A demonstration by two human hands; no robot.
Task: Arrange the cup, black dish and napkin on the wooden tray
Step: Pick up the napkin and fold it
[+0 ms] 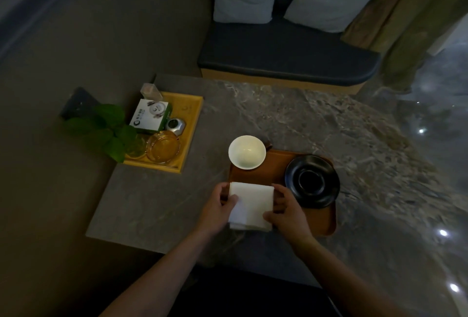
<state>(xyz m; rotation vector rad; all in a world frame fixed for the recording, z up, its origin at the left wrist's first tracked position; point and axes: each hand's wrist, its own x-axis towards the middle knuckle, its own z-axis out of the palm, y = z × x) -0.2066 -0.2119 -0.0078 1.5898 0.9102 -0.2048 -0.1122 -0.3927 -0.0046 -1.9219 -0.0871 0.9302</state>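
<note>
On the marble-patterned bench (278, 119) lies a brown wooden tray (326, 223), and both hands meet at its near left corner over a folded white napkin (250, 202). Left hand (217, 209) grips the napkin's left edge, thumb on top and fingers (224, 191) curled around the side — clamped on the cloth. Right hand (287, 211) pinches the napkin's right edge the same way, thumb pressed onto the near right corner. The napkin rests partly on the tray, its near edge reaching about to the tray's rim.

A white cup (247, 152) stands upright and empty at the tray's far left corner, slightly overhanging the rim. A black dish (312, 181) sits at the far right of the tray, just beside the napkin and the right hand, its edge extending past the tray's right side.

Well apart, at the bench's far left, a yellow tray (191, 124) holds a green-and-white box (149, 115), a glass ashtray (163, 147) and a small metallic object; green leaves (106, 129) overlap its left side.
</note>
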